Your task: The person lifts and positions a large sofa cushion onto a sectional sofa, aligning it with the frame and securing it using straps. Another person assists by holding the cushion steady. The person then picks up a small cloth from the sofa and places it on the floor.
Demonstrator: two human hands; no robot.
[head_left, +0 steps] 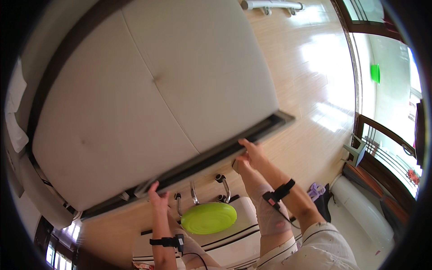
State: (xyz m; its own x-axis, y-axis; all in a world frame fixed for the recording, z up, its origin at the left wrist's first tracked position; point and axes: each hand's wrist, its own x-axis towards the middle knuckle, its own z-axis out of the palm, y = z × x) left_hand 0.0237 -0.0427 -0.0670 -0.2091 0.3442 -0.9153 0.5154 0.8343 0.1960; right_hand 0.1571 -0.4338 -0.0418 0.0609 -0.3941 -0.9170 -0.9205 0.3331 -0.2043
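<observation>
A long, narrow dark panel with a pale greyish rim (282, 118) runs slantwise along the near edge of a large beige padded bed (180, 81). It is slightly blurred, and I cannot tell its exact kind. My left hand (158, 198) grips its near side toward the left end, fingertips over the rim. Farther right, my right hand (253, 155) is closed on the same side, its thumb and fingers at the edge. The undersides of both grips are hidden. Each forearm wears a black strap with a small device and a cable.
A green round-seated stool (209, 218) with chrome legs stands between my arms, close to my legs. Behind it is a white piece with black stripes (243, 231). A white wheeled stand (273, 5) sits at the far side. Glossy wooden floor (310, 81) stretches right toward the doorway.
</observation>
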